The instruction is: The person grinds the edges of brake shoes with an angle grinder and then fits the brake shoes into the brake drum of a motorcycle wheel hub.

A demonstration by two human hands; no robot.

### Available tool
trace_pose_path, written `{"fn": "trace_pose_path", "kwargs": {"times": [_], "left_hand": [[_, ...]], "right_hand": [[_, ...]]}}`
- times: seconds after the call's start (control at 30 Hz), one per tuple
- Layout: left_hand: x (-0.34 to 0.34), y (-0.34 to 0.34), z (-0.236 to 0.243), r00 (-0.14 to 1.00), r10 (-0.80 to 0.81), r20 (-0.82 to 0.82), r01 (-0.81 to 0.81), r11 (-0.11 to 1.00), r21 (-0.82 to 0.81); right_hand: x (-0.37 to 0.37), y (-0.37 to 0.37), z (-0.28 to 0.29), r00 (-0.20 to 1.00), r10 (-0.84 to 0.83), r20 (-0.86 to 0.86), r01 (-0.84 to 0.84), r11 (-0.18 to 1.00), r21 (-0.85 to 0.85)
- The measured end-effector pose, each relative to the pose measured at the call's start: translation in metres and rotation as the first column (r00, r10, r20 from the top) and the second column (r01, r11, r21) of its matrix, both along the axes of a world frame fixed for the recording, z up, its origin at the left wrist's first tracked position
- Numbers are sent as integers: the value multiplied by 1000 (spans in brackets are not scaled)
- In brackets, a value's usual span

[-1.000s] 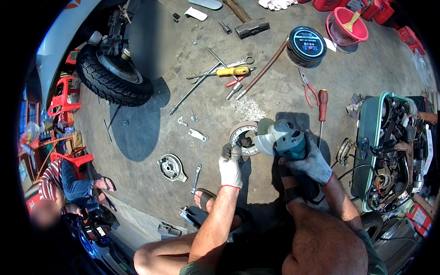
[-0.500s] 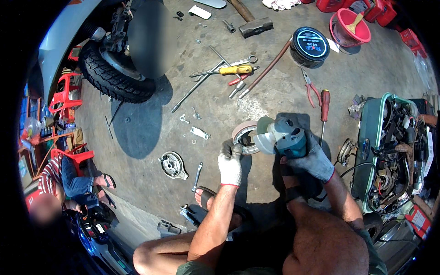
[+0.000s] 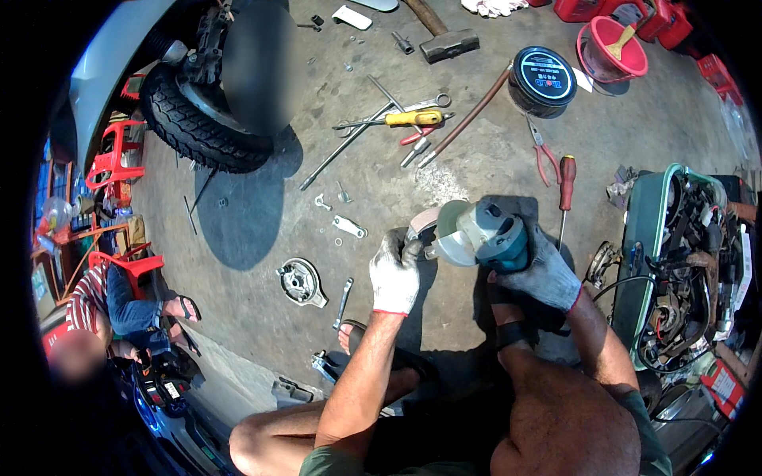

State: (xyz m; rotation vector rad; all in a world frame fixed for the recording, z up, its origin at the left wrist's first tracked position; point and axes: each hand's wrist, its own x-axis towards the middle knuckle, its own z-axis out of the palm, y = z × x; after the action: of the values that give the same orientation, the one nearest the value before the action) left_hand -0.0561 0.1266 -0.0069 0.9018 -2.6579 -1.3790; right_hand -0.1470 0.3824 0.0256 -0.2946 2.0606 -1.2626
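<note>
Gloved in white, my left hand (image 3: 395,272) is closed on a curved brake shoe (image 3: 423,224) with a brownish lining. The fingers hide part of the shoe, which sits close beside the disc (image 3: 456,247) of a teal angle grinder (image 3: 506,240). Whether shoe and disc touch, I cannot tell. My right hand (image 3: 549,271), also gloved, is wrapped round the grinder's body. A brake backing plate (image 3: 300,282) and a wrench (image 3: 343,303) lie on the floor left of my left hand.
Beyond my hands lie a yellow-handled screwdriver (image 3: 413,118), a hammer (image 3: 449,46), pliers (image 3: 544,155) and a black tub (image 3: 542,81). A green-rimmed bin (image 3: 633,262) of parts stands at right. A tyre (image 3: 198,135) is at upper left; a seated person (image 3: 131,305) is at lower left.
My left hand has shifted slightly left and turned the brake shoe, so less of its ring shape shows. The grinder stays in nearly the same place, its disc slightly further left.
</note>
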Motion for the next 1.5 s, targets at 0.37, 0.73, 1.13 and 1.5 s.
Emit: {"fn": "trace_pose_path", "kwargs": {"times": [0.37,0.73,1.13,1.5], "left_hand": [[-11,-6,16,968,-253,10,240,906,-350],[-8,-9,13,974,-224,-29,197,908,-370],[21,6,-36,916,401,4,-312,708,633],[24,25,-39,875,485,12,-303,528,793]], "right_hand": [[-3,-12,17,985,109,-135,-93,988,123],[1,-11,12,982,91,-164,-60,980,190],[22,16,-14,942,-293,164,313,944,-106],[26,12,-15,947,-237,218,275,947,-165]]}}
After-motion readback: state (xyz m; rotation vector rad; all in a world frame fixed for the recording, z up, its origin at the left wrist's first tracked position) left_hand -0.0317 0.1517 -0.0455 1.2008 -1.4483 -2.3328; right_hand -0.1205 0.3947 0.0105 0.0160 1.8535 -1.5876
